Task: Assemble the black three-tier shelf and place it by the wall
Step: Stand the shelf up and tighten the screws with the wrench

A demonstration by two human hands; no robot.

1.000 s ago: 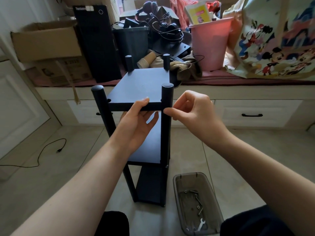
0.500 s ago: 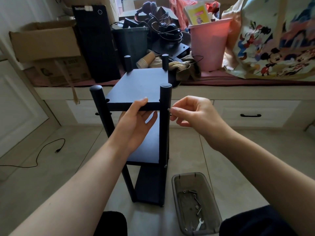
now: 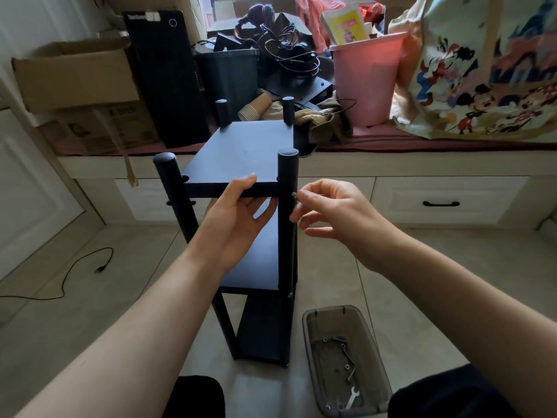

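The black three-tier shelf (image 3: 241,152) stands upright on the tiled floor in front of me, with round posts at its corners. My left hand (image 3: 235,218) holds the front edge of the top board, thumb on top and fingers beneath. My right hand (image 3: 328,209) sits just right of the front right post (image 3: 287,206). Its thumb and forefinger pinch a small screw (image 3: 294,195) against the post at the level of the top board.
A grey plastic tray (image 3: 310,333) with several screws and a small wrench lies on the floor at the shelf's lower right. A window bench (image 3: 422,164) with drawers runs behind, crowded with a cardboard box (image 3: 75,76), a pink bin (image 3: 367,76) and a black computer tower (image 3: 168,76). A cable (image 3: 75,273) trails at the left.
My right hand has moved from the front of the post round to its right side and dropped slightly. My left hand has kept its hold on the top board.
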